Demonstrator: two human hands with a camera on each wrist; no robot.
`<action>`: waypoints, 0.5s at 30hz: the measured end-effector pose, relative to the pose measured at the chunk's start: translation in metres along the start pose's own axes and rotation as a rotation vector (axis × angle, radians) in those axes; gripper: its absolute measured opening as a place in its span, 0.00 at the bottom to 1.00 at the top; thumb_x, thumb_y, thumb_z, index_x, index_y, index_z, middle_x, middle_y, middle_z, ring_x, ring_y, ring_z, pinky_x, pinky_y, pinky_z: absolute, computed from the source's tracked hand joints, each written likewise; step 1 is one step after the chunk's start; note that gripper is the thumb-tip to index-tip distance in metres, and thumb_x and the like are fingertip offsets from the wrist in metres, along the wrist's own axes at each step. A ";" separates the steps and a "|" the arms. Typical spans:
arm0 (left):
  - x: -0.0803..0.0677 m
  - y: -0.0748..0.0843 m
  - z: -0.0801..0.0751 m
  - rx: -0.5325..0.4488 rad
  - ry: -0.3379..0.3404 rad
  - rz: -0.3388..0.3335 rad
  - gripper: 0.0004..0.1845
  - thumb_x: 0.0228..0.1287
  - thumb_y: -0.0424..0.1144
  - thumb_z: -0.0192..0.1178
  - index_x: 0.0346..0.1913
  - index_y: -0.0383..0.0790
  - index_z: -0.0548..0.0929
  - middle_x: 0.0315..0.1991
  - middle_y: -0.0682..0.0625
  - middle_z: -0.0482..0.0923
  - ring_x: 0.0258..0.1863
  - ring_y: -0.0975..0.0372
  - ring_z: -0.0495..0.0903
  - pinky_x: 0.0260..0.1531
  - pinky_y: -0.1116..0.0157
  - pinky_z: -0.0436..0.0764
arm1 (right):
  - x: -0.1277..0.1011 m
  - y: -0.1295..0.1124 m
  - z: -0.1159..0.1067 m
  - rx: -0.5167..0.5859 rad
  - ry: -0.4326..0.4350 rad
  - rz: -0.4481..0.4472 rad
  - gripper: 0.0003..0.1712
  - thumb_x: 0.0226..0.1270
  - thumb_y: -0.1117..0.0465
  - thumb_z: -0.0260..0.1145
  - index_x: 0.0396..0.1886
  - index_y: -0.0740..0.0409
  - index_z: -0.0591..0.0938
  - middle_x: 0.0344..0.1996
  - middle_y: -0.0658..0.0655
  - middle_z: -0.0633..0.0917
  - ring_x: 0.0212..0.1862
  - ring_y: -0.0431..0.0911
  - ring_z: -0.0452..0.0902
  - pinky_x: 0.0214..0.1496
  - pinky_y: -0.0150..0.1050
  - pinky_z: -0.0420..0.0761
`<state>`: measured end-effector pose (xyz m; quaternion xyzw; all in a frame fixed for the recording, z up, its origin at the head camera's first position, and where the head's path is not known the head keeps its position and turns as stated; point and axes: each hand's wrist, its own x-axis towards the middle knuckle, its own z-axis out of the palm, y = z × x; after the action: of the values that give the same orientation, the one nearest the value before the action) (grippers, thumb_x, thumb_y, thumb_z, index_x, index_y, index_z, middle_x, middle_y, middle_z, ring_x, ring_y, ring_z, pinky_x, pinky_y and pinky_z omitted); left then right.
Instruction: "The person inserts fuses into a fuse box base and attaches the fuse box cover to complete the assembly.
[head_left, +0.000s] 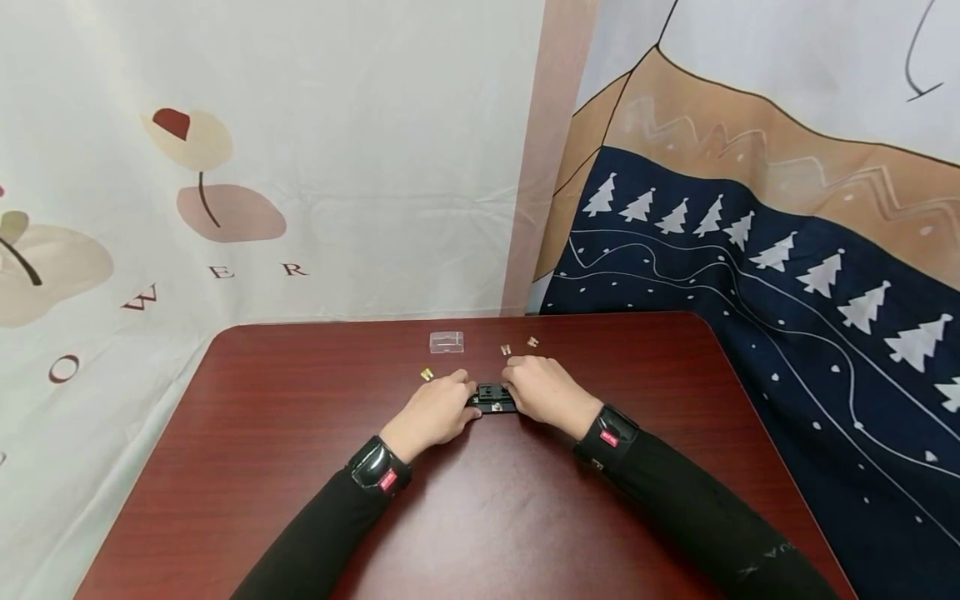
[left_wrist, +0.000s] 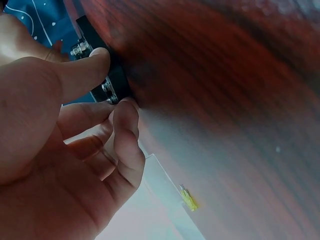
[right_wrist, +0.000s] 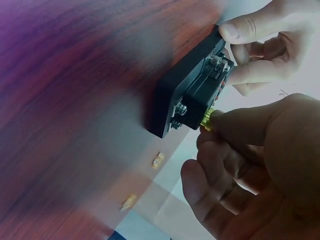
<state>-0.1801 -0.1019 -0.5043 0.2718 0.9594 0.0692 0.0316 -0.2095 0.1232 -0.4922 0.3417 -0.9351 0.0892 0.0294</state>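
A black fuse block point(head_left: 491, 398) with metal screw terminals lies on the table between the two hands. My left hand point(head_left: 437, 408) grips its left end, the thumb on the near side, as the left wrist view shows. At the block's right end, my right hand point(head_left: 551, 390) pinches a small translucent yellow blade fuse point(right_wrist: 207, 119) between thumb and forefinger. The fuse touches the top of the block point(right_wrist: 200, 95); how deep it sits is hidden by the fingertips. Another yellow fuse point(head_left: 427, 375) lies beside the left hand.
Behind the hands lies a clear plastic cover point(head_left: 446, 342) on the reddish-brown table point(head_left: 300, 467). Two small tan fuses point(head_left: 506, 350) lie just beyond the right hand. Printed cloths point(head_left: 375, 167) hang along the table's back and right side.
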 end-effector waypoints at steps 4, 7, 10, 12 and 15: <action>-0.001 0.000 -0.002 -0.010 -0.003 0.000 0.20 0.77 0.51 0.71 0.57 0.38 0.89 0.48 0.47 0.82 0.41 0.52 0.89 0.43 0.51 0.91 | -0.001 0.003 -0.003 0.069 -0.011 0.015 0.05 0.77 0.62 0.73 0.43 0.52 0.94 0.36 0.50 0.88 0.38 0.42 0.87 0.42 0.44 0.90; -0.002 0.000 -0.004 -0.020 -0.007 0.000 0.21 0.77 0.51 0.71 0.59 0.37 0.89 0.49 0.47 0.82 0.42 0.51 0.90 0.44 0.51 0.91 | -0.003 0.007 -0.006 0.116 -0.016 0.015 0.06 0.77 0.61 0.74 0.45 0.52 0.95 0.37 0.49 0.89 0.38 0.41 0.86 0.42 0.42 0.88; -0.003 0.000 -0.006 -0.017 -0.010 0.002 0.21 0.78 0.51 0.70 0.60 0.37 0.88 0.50 0.47 0.82 0.43 0.51 0.90 0.44 0.50 0.91 | -0.004 0.011 -0.011 0.146 -0.018 0.016 0.07 0.77 0.61 0.73 0.46 0.52 0.96 0.39 0.49 0.90 0.39 0.41 0.87 0.44 0.42 0.88; -0.004 -0.001 -0.007 -0.018 -0.011 0.004 0.21 0.78 0.51 0.70 0.59 0.37 0.89 0.50 0.47 0.82 0.42 0.51 0.90 0.43 0.51 0.91 | -0.004 0.013 -0.014 0.154 -0.021 0.018 0.08 0.77 0.61 0.72 0.47 0.54 0.96 0.39 0.50 0.90 0.41 0.44 0.88 0.46 0.44 0.89; -0.006 -0.002 -0.009 -0.012 -0.013 0.002 0.21 0.77 0.51 0.71 0.59 0.38 0.89 0.49 0.47 0.82 0.41 0.52 0.89 0.42 0.52 0.91 | -0.003 0.018 -0.020 0.160 -0.027 0.039 0.09 0.78 0.61 0.71 0.50 0.55 0.95 0.43 0.53 0.92 0.54 0.50 0.91 0.56 0.50 0.91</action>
<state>-0.1772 -0.1074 -0.4952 0.2730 0.9584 0.0730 0.0393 -0.2186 0.1422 -0.4759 0.3259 -0.9318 0.1594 -0.0124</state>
